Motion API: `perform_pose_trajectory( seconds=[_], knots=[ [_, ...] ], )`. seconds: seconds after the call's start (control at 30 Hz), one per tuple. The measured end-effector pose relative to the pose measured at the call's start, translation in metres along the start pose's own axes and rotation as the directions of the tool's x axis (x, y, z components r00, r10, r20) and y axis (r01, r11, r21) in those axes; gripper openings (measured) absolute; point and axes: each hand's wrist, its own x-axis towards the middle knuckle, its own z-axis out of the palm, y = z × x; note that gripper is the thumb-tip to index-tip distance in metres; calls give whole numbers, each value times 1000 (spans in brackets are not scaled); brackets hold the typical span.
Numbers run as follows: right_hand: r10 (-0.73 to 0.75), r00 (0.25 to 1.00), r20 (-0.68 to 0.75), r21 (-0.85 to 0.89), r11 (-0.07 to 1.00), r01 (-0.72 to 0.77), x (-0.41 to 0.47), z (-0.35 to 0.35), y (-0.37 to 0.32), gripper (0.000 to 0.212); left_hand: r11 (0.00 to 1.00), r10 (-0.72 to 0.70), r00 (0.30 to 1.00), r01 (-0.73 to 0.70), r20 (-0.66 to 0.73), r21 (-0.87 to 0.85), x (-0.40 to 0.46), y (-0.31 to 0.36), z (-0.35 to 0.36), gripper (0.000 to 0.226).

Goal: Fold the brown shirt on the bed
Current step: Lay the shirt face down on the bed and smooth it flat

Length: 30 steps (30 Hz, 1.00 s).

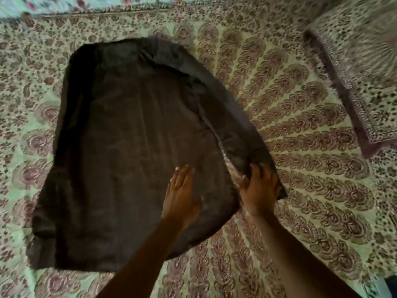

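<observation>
The bed (300, 108) under its paisley print sheet fills my view, a matching pillow (365, 78) off at the far right. The brown shirt (129, 147) lies spread across the middle of it, one sleeve (225, 108) stretched along its right edge. My left hand (182, 196) presses flat and open on the cloth, while my right hand (261, 188) pinches the sleeve's end.

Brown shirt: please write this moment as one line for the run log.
stage: folding | brown shirt: spread on bed | left hand: flat on shirt | right hand: gripping right sleeve
</observation>
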Motion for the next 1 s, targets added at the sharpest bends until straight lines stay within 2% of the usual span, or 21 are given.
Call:
perform_pose_trajectory(
  seconds=[0.07, 0.13, 0.17, 0.2, 0.27, 0.3, 0.37, 0.47, 0.57, 0.67, 0.77, 0.93, 1.0],
  knots=[
    [155, 988, 27, -7, 988, -155, 40, 0, 16, 64, 999, 15, 1000, -16, 16, 45, 45, 20, 8, 91],
    [247, 956, 155, 20, 967, -253, 77, -4, 24, 72, 998, 11, 999, -13, 30, 63, 87, 42, 12, 92],
    [227, 949, 220, 29, 971, -239, 100, -7, 34, 65, 998, -3, 1000, 1, 30, 58, 112, 57, 17, 92],
    [161, 954, 253, 51, 983, -179, 117, -13, 41, 50, 998, -26, 1000, 25, 18, 60, 133, 70, 21, 92],
    [-17, 972, 235, 115, 993, -10, 119, -25, 43, 19, 995, -73, 997, 72, 18, 63, 146, 70, 19, 97],
    [-60, 976, 209, 175, 984, 24, 122, -36, 44, 13, 994, -96, 995, 94, 31, 62, 150, 68, 20, 100],
    [-55, 988, 141, 206, 978, 25, 150, -68, 53, 19, 993, -113, 994, 113, 8, 43, 165, 76, 23, 103],
    [-72, 997, -32, 82, 994, 75, 231, -119, 73, 31, 986, -153, 985, 157, -73, 54, 203, 104, 19, 98],
    [-153, 982, -110, -78, 986, 145, 320, -154, 87, 32, 982, -162, 975, 175, -155, 72, 247, 122, 13, 89],
    [-211, 975, -71, -140, 970, 199, 398, -179, 89, 33, 982, -113, 972, 140, -205, 126, 300, 138, 10, 87],
    [-255, 967, 1, -198, 948, 250, 455, -191, 81, 32, 971, -124, 960, 170, -251, 169, 348, 155, 4, 88],
    [-312, 949, 37, -347, 887, 305, 522, -184, 76, 24, 976, -145, 965, 176, -219, 128, 413, 176, 3, 100],
    [-311, 950, 11, -397, 871, 289, 539, -175, 75, 41, 965, -178, 960, 213, -219, 152, 428, 184, 7, 97]
  ],
)
